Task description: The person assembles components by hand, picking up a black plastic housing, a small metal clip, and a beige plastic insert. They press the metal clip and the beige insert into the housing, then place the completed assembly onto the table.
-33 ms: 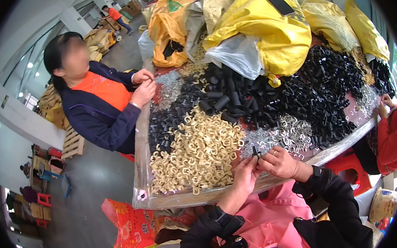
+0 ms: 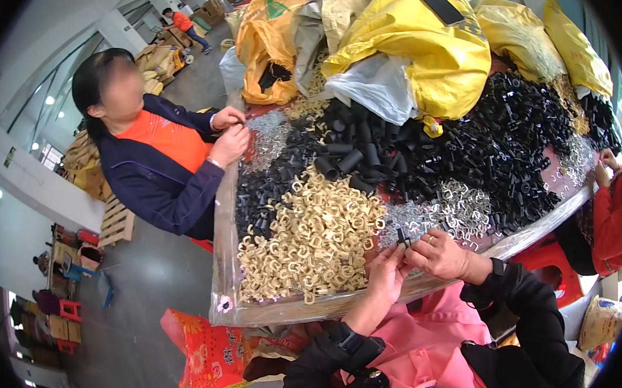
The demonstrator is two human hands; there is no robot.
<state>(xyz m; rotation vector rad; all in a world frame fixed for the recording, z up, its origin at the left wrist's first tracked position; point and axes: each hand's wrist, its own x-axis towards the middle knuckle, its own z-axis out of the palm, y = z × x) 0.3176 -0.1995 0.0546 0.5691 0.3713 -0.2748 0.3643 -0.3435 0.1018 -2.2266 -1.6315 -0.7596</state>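
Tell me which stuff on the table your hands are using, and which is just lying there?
In use:
- small black piece, pinched between left hand and right hand
- silver metal clips
- cream plastic rings
- black tubes

Lying about:
- yellow sacks
- phone
- white bag

Counter (image 2: 224, 272) under clear plastic sheet: heap of beige clips (image 2: 313, 241), black tubes (image 2: 466, 147), silvery metal clips (image 2: 456, 212), yellow sacks (image 2: 431, 48) at far side.

Small black part (image 2: 403, 236) mostly hidden between both hands' fingertips
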